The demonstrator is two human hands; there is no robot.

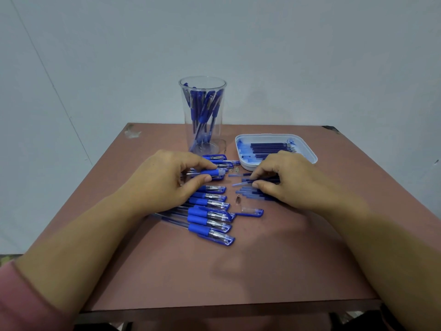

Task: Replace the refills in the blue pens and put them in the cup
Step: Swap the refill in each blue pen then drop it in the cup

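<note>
A tall clear cup [202,111] stands at the back of the table with several blue pens inside. A row of capped blue pens [210,215] lies in the middle. My left hand [164,180] grips an open pen barrel [210,173] by its blue grip, its open end facing right. My right hand [284,180] pinches a dark blue refill [248,180] from a loose pile of refills [253,194] on the table. A loose pen cap [250,212] and a small metal tip [238,199] lie between the pens and the refills.
A white tray [307,149] holding several dark refills sits at the back right, just behind my right hand. The brown table [238,271] ends close to me, and a grey wall rises behind it. A pink sleeve [28,299] covers my left forearm.
</note>
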